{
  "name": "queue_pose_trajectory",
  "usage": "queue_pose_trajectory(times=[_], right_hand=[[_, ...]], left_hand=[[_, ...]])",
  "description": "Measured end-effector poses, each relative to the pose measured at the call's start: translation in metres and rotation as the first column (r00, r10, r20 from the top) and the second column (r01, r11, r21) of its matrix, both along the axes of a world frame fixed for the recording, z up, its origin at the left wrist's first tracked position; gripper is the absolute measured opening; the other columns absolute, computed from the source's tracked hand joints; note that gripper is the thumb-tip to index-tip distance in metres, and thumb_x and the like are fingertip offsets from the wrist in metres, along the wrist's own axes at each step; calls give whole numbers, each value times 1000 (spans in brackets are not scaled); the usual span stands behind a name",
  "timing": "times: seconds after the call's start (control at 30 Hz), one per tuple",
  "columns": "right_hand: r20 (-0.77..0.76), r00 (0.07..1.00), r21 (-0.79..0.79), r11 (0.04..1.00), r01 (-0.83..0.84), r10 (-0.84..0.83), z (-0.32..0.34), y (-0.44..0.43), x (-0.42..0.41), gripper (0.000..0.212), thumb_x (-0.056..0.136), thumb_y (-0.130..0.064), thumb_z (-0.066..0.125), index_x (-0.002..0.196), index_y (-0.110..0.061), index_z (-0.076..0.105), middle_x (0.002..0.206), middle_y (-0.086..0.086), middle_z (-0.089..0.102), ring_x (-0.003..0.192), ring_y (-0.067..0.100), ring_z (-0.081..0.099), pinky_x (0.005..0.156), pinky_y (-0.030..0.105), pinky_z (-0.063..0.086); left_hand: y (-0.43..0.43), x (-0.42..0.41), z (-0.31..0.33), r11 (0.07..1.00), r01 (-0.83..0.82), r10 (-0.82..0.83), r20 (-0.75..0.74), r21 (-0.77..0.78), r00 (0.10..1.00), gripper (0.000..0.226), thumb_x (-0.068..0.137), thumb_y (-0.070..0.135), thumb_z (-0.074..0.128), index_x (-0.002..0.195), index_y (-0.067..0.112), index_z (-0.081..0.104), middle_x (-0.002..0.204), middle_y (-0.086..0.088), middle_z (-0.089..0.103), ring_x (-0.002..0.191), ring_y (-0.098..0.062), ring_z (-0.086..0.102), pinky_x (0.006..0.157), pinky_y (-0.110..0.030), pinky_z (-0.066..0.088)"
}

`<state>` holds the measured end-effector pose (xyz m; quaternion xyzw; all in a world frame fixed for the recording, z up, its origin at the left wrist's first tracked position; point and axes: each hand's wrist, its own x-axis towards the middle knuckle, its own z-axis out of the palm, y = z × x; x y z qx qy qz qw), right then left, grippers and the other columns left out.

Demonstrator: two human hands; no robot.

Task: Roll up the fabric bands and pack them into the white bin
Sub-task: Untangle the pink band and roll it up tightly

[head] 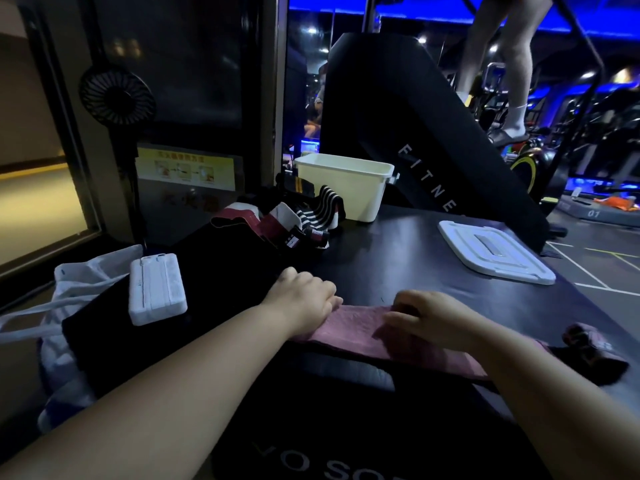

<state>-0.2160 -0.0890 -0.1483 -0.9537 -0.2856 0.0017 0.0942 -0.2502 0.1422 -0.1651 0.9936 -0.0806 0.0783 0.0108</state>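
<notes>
While the pink band (360, 327) lies flat along the near edge of the counter (398, 258), both hands rest on it: the left hand (304, 299) presses its left end with fingers curled down, and the right hand (426, 317) pinches the cloth at mid-length. Whether a roll has begun I cannot tell. To roll well, start from one end, keep the edges level and the turns tight, with the free hand holding the rest taut. The bin (346, 188) stands open at the far side, beside a heap of striped bands (311, 216); its lid (495, 251) lies apart, right.
</notes>
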Motion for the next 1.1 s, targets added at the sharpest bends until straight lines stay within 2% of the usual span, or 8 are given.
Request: queue_pose_trajectory(times=[0.17, 0.33, 0.53, 0.7, 0.77, 0.9, 1.0, 1.1], right_hand=[[-231, 971, 40, 997, 63, -52, 4, -15, 12, 29, 95, -40, 56, 86, -13, 58, 74, -3, 53, 70, 13, 47, 63, 24, 37], [-99, 987, -157, 982, 108, -124, 2, -33, 31, 30, 91, -53, 57, 87, -23, 60, 84, -4, 58, 83, 17, 53, 76, 30, 43], [-121, 899, -34, 907, 421, -421, 6, -51, 52, 42, 90, -47, 61, 62, -20, 47, 67, -3, 52, 78, 23, 52, 61, 31, 31], [-134, 816, -59, 827, 559, -562, 7, -48, 71, 41, 100, -43, 47, 106, -7, 66, 117, 16, 65, 108, 31, 59, 73, 28, 37], [-159, 798, -22, 810, 586, -581, 3, -40, 77, 39, 100, -39, 46, 109, -6, 64, 114, 16, 64, 99, 29, 59, 72, 27, 36], [-240, 791, -7, 816, 578, -563, 7, -28, 92, 38, 102, -30, 42, 67, -17, 41, 93, 8, 50, 83, 19, 46, 69, 26, 35], [-465, 746, 34, 833, 552, -476, 22, -38, 100, 31, 100, -22, 49, 70, -16, 48, 73, 2, 54, 58, 13, 53, 50, 19, 46], [-422, 770, -69, 863, 500, -479, 21, -48, 103, 31, 97, -21, 55, 68, -10, 53, 50, -1, 53, 38, 10, 50, 36, 14, 35]], left_hand=[[-26, 30, 0, 998, 39, -38, -25, 46, 999, 23, 103, 44, 33, 90, 26, 38, 115, 1, 59, 116, -20, 43, 100, -41, 23], [-42, 48, -3, 992, -20, 23, 21, -121, 1000, 26, 102, 44, 36, 103, 22, 49, 119, 1, 53, 120, -20, 38, 101, -40, 22], [-78, 57, -5, 954, -16, 7, -32, -299, 999, 45, 102, 45, 32, 138, 19, 40, 149, -3, 36, 138, -25, 26, 111, -40, 21], [-105, 81, -6, 932, 12, -89, -198, -362, 976, 55, 103, 49, 25, 152, 25, 24, 161, 5, 21, 147, -22, 18, 117, -44, 16], [-114, 92, -6, 928, 4, -105, -251, -373, 962, 57, 103, 50, 22, 155, 29, 15, 163, 6, 13, 150, -21, 10, 119, -47, 5], [-122, 114, -8, 967, 8, -92, -321, -256, 943, 56, 103, 51, 16, 155, 31, 12, 164, 2, 2, 151, -19, 2, 118, -52, -6], [-118, 126, -12, 979, 41, -104, -320, -199, 941, 54, 104, 48, 14, 155, 32, 7, 164, 5, -4, 151, -16, -3, 119, -51, -8], [-114, 133, -13, 977, 68, -129, -306, -203, 943, 54, 104, 47, 15, 155, 32, 7, 164, 6, -4, 151, -16, -3, 120, -50, -8]])
